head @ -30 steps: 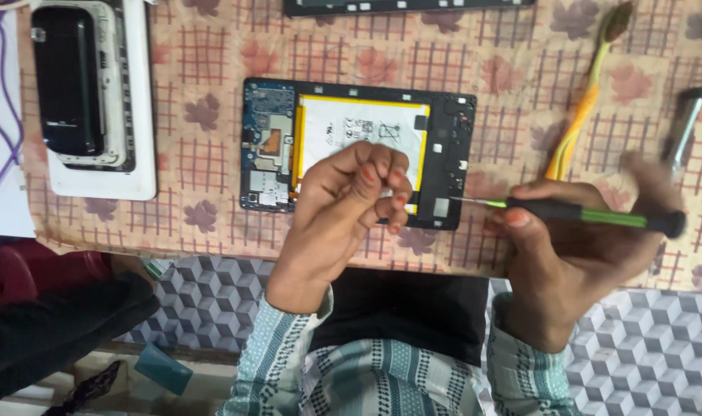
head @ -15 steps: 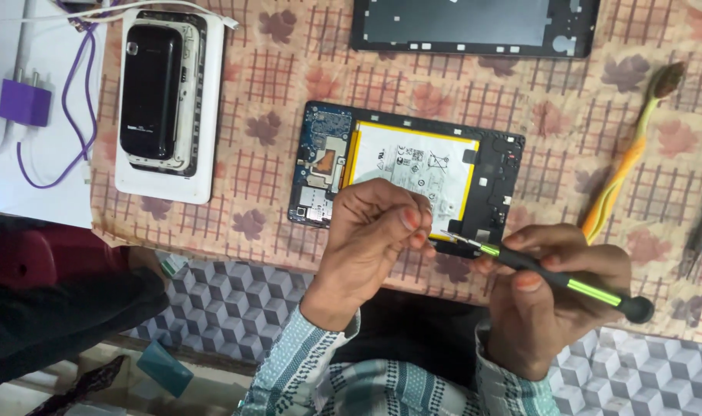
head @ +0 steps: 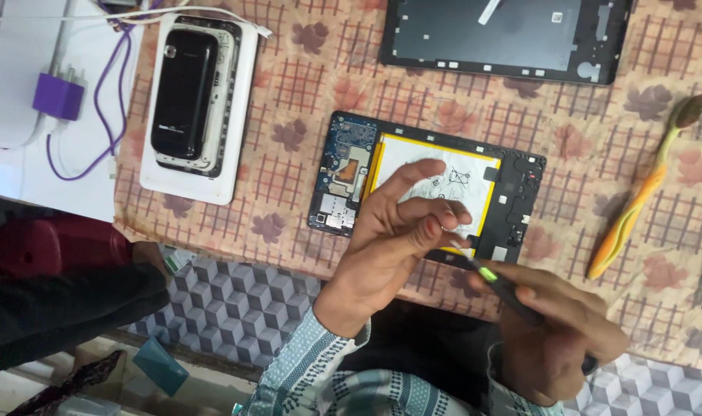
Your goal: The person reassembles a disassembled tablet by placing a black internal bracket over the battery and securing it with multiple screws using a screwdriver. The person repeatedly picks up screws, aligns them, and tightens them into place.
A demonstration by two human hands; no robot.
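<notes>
Keep your left hand steady over the open tablet and bring the screwdriver tip in slowly, so it meets the tiny thing at your fingertips straight on. I think going slow and holding the tool close to its tip will stop it from slipping onto the battery.

Your left hand is partly open. The pointer finger sticks out over the white and yellow battery, and the other fingers curl in with the thumb as if pinching something small. It is too small to see what it is. The hand hovers over the lower edge of the tablet, and I cannot tell if it touches it.

Your right hand is closed around the dark screwdriver with the green band. Its thin tip points up toward your left fingertips, very near them.

The tablet lies right under your left hand on the leafy cloth of the counter. Its back cover lies farther out, past your fingers. A yellow brush lies beyond your right hand, out to the side
</notes>
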